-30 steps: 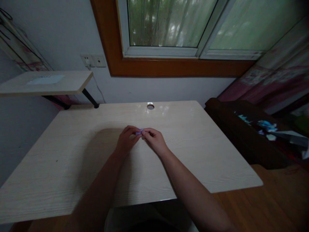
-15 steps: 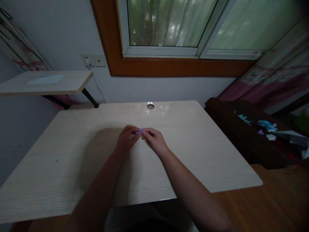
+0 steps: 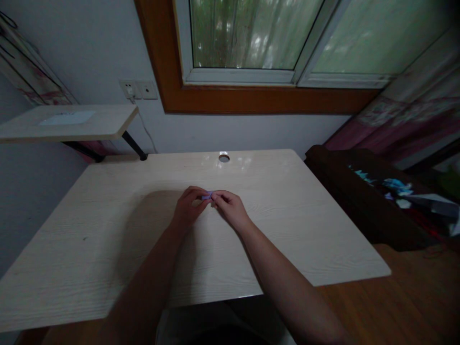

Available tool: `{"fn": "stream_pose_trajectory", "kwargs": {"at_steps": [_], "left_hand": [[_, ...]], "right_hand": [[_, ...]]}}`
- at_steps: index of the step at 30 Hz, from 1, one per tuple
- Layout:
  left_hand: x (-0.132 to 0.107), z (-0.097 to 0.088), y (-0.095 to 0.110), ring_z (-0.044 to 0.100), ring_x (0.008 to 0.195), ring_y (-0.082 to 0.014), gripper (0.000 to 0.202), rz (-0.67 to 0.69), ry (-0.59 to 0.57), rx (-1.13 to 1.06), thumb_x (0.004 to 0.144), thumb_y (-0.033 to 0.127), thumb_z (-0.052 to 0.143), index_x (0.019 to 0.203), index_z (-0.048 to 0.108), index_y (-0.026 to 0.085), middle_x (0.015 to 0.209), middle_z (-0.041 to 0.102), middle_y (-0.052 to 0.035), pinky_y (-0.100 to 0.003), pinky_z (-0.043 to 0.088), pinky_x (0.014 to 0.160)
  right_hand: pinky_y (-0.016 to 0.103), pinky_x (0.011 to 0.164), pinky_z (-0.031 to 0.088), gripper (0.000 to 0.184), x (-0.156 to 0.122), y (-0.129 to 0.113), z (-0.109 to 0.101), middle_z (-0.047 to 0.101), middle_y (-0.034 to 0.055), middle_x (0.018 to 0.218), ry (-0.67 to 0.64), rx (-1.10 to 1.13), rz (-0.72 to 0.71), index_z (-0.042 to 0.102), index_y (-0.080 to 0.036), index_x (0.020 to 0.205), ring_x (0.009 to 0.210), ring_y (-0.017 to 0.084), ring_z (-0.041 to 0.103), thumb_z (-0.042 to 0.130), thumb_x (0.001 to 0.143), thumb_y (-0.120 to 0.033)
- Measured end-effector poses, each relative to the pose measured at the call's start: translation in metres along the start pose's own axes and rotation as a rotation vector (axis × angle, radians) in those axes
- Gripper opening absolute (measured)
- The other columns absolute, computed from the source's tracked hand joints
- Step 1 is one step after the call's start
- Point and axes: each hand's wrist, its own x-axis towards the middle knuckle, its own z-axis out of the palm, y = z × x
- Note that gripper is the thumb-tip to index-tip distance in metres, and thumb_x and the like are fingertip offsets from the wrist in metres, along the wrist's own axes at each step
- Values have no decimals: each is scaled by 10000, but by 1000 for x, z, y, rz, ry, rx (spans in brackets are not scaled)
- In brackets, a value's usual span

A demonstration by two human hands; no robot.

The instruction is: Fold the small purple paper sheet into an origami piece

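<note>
My left hand [image 3: 187,209] and my right hand [image 3: 230,208] meet fingertip to fingertip over the middle of a pale wooden desk [image 3: 108,230]. Between them sits a small pale purple piece, probably folded paper [image 3: 207,195]. Both hands pinch it, the left from the left side and the right from the right side. Most of the piece is hidden by the fingers. Both hands rest low, at or just above the desktop.
A round cable hole [image 3: 224,157] lies near the desk's far edge. A small raised shelf [image 3: 72,122] stands at the back left, under wall sockets [image 3: 138,89]. A dark wooden piece of furniture [image 3: 359,191] with coloured scraps stands to the right. A window fills the wall behind.
</note>
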Motion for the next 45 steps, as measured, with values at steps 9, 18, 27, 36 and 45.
{"fn": "stream_pose_trajectory", "kwargs": {"at_steps": [9, 18, 27, 36, 45], "left_hand": [[0, -1, 1, 636, 857, -156, 127, 12, -18, 3, 830, 239, 697, 949, 670, 204, 957, 630, -49, -310, 580, 776], [1, -1, 2, 642, 858, -166, 133, -1, -10, -4, 828, 282, 699, 936, 674, 209, 947, 641, -54, -321, 587, 770], [1, -1, 3, 646, 852, -163, 141, -23, -3, -15, 816, 275, 712, 934, 675, 206, 943, 636, -50, -317, 587, 777], [1, 0, 2, 649, 851, -167, 129, -4, -4, -5, 815, 269, 711, 925, 679, 209, 935, 640, -49, -317, 584, 773], [0, -1, 0, 644, 863, -169, 145, -7, -11, 3, 818, 290, 709, 937, 675, 215, 950, 643, -51, -325, 584, 786]], "right_hand": [[269, 645, 474, 294, -1, -1, 0, 677, 34, 714, 11, -13, 9, 735, -176, 918, 649, 153, 588, 619, 846, -436], [279, 657, 485, 319, -1, 0, -1, 683, 44, 731, 4, -20, 20, 741, -180, 936, 661, 161, 590, 609, 851, -457], [266, 648, 470, 324, 0, 2, -1, 684, 33, 735, -15, -3, 14, 746, -185, 928, 651, 147, 582, 604, 858, -467], [264, 648, 469, 323, -1, 1, -1, 670, 30, 708, 2, -26, 8, 743, -180, 922, 651, 153, 585, 598, 865, -463], [270, 643, 472, 313, 0, 0, 0, 671, 33, 708, -4, -29, 8, 744, -180, 920, 649, 154, 586, 604, 859, -453]]}}
